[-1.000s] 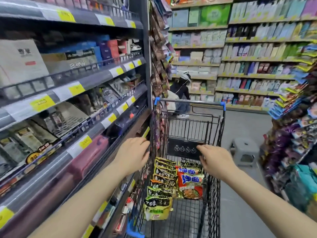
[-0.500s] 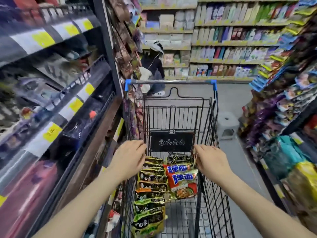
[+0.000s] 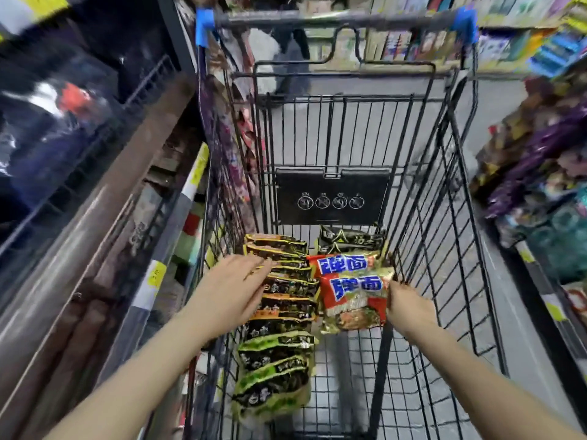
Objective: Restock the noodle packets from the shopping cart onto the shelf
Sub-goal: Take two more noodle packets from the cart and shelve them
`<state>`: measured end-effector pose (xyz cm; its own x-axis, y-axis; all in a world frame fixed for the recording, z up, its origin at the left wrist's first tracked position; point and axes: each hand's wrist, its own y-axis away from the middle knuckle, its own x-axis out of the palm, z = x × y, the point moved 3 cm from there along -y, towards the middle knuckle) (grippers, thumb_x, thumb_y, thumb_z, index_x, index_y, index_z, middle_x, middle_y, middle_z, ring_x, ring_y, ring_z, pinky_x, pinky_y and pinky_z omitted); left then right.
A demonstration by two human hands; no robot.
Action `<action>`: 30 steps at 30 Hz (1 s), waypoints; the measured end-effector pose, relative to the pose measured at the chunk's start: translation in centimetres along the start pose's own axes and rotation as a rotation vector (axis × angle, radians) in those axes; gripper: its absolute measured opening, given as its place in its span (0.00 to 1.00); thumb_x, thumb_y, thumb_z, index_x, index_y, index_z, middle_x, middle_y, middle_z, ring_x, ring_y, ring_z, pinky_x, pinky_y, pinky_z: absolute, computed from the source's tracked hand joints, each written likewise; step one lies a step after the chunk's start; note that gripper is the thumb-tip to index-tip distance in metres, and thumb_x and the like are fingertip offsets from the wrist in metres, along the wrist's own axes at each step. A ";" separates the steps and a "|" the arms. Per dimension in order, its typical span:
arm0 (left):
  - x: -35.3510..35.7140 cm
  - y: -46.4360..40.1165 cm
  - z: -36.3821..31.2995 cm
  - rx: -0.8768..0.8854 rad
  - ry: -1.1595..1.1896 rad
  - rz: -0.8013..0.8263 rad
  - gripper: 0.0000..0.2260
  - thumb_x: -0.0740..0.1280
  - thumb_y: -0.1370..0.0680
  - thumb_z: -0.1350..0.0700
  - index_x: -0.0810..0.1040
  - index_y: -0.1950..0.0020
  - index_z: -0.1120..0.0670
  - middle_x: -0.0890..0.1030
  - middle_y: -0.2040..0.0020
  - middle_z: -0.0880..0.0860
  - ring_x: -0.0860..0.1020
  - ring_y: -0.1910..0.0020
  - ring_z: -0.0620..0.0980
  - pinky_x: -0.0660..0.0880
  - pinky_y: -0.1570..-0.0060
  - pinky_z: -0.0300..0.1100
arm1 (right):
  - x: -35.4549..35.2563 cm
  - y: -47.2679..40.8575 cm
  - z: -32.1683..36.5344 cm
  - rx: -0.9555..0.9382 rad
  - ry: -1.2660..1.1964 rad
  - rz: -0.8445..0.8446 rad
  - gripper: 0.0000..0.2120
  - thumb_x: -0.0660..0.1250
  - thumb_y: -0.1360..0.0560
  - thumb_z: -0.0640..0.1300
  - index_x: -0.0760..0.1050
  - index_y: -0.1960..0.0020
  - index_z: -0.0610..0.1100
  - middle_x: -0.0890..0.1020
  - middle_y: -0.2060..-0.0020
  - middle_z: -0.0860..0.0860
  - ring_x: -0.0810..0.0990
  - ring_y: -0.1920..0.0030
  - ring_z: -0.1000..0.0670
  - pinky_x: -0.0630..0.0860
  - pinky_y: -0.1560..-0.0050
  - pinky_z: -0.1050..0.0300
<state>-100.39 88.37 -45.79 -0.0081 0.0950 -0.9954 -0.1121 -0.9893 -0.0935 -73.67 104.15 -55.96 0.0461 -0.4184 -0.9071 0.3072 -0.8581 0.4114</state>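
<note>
A black wire shopping cart [image 3: 349,128] with blue handle ends stands right in front of me. Along its left side lies a row of several dark noodle packets [image 3: 289,287], with green-topped packets [image 3: 273,376] nearest me. Red noodle packets [image 3: 349,293] with blue and white lettering are stacked to the right of the row, a dark packet [image 3: 349,239] behind them. My left hand [image 3: 235,290] is spread open over the dark row, fingertips on the packets. My right hand [image 3: 411,309] is curled at the red packet's right edge, by a cart bar; what it grips is unclear.
Dark shelves [image 3: 95,217] with yellow price tags [image 3: 155,274] run close along the cart's left side. Bagged snacks [image 3: 540,160] fill racks on the right of the narrow aisle. Another person [image 3: 292,58] stands in the aisle beyond the cart handle.
My view has tilted down into the cart. Both hands left the cart's rim and dropped inside, the left onto the dark packets, the right to the red packet's edge.
</note>
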 end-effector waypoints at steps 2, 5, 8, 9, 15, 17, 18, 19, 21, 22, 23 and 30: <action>0.6 0.2 0.1 0.011 0.006 -0.020 0.19 0.59 0.24 0.52 0.77 0.39 0.60 0.81 0.46 0.58 0.80 0.49 0.57 0.76 0.46 0.50 | 2.0 -1.4 -0.5 0.062 -0.061 0.005 0.13 0.60 0.27 0.55 0.70 0.46 0.50 0.81 0.52 0.51 0.81 0.51 0.48 0.74 0.57 0.58; 0.7 0.4 0.1 0.000 0.004 -0.065 0.17 0.60 0.24 0.53 0.77 0.40 0.60 0.81 0.45 0.57 0.79 0.47 0.56 0.75 0.44 0.49 | 5.4 -4.7 -1.7 0.132 -0.208 0.023 0.20 0.63 0.27 0.52 0.67 0.40 0.45 0.79 0.48 0.48 0.81 0.49 0.45 0.75 0.51 0.57; 0.8 0.6 -0.3 0.013 0.006 -0.073 0.16 0.59 0.24 0.54 0.79 0.43 0.61 0.81 0.45 0.58 0.80 0.48 0.56 0.76 0.44 0.50 | 6.4 -5.9 -1.7 0.186 -0.466 0.058 0.32 0.69 0.29 0.49 0.59 0.31 0.41 0.77 0.45 0.46 0.79 0.46 0.44 0.76 0.45 0.50; 0.9 0.6 -0.3 0.014 0.009 -0.073 0.16 0.59 0.24 0.54 0.79 0.43 0.61 0.81 0.45 0.58 0.80 0.48 0.56 0.76 0.44 0.51 | 7.8 -7.0 -2.3 0.208 -0.577 0.085 0.35 0.72 0.30 0.46 0.56 0.31 0.40 0.77 0.46 0.45 0.78 0.46 0.43 0.76 0.43 0.48; 0.6 0.6 -0.2 -0.042 0.038 -0.083 0.15 0.60 0.24 0.54 0.80 0.44 0.61 0.82 0.46 0.57 0.81 0.49 0.55 0.76 0.45 0.49 | 13.0 -10.1 -4.3 0.234 -0.774 0.019 0.35 0.79 0.40 0.45 0.66 0.38 0.44 0.79 0.49 0.49 0.80 0.47 0.46 0.77 0.42 0.42; 0.7 0.7 -0.2 -0.045 0.031 -0.078 0.15 0.60 0.24 0.54 0.80 0.44 0.61 0.82 0.47 0.58 0.81 0.50 0.55 0.76 0.45 0.49 | 10.0 -7.2 -2.1 0.282 -0.784 -0.009 0.31 0.76 0.37 0.38 0.65 0.39 0.44 0.79 0.48 0.46 0.79 0.47 0.43 0.76 0.42 0.41; 0.8 0.7 -0.2 -0.047 0.025 -0.073 0.16 0.60 0.24 0.54 0.80 0.44 0.61 0.82 0.47 0.58 0.81 0.51 0.55 0.76 0.45 0.48 | 9.2 -6.4 -1.6 0.300 -0.783 -0.004 0.29 0.76 0.36 0.38 0.66 0.40 0.44 0.80 0.49 0.45 0.80 0.48 0.43 0.77 0.44 0.42; 0.8 0.7 -0.2 -0.050 0.021 -0.067 0.16 0.60 0.24 0.54 0.80 0.44 0.61 0.82 0.47 0.58 0.81 0.51 0.55 0.76 0.45 0.48 | 9.4 -6.3 -1.6 0.293 -0.801 0.001 0.25 0.76 0.34 0.38 0.68 0.42 0.45 0.81 0.50 0.45 0.80 0.51 0.44 0.78 0.46 0.44; 0.9 0.7 -0.2 -0.057 0.021 -0.055 0.16 0.58 0.24 0.54 0.80 0.45 0.60 0.82 0.47 0.57 0.81 0.51 0.55 0.76 0.46 0.48 | 9.0 -5.6 -1.3 0.286 -0.807 0.031 0.14 0.75 0.32 0.39 0.73 0.51 0.47 0.82 0.55 0.47 0.81 0.55 0.46 0.79 0.50 0.48; 0.9 0.7 -0.2 -0.058 0.019 -0.049 0.17 0.58 0.23 0.54 0.80 0.45 0.60 0.82 0.47 0.57 0.81 0.50 0.55 0.76 0.46 0.48 | 8.9 -5.2 -1.4 0.295 -0.796 0.053 0.11 0.74 0.31 0.40 0.73 0.55 0.48 0.82 0.57 0.47 0.80 0.57 0.46 0.78 0.50 0.49; 0.9 0.7 -0.2 -0.056 0.017 -0.038 0.17 0.58 0.24 0.53 0.81 0.45 0.60 0.82 0.47 0.57 0.81 0.50 0.55 0.76 0.46 0.49 | 8.9 -5.0 -1.5 0.282 -0.804 0.054 0.10 0.74 0.31 0.41 0.74 0.56 0.47 0.82 0.57 0.47 0.80 0.58 0.46 0.78 0.52 0.51; 0.7 0.3 -0.4 -0.066 0.006 0.029 0.18 0.57 0.24 0.53 0.81 0.45 0.60 0.83 0.49 0.57 0.81 0.51 0.55 0.77 0.48 0.49 | 7.1 -2.8 -1.1 0.192 -0.838 0.088 0.13 0.73 0.29 0.42 0.72 0.48 0.44 0.81 0.54 0.49 0.79 0.57 0.50 0.78 0.50 0.51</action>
<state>-100.05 88.12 -46.47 -0.0042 0.0656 -0.9978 -0.0459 -0.9968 -0.0653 -73.11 103.94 -63.63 -0.6771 -0.5027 -0.5374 0.1664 -0.8160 0.5536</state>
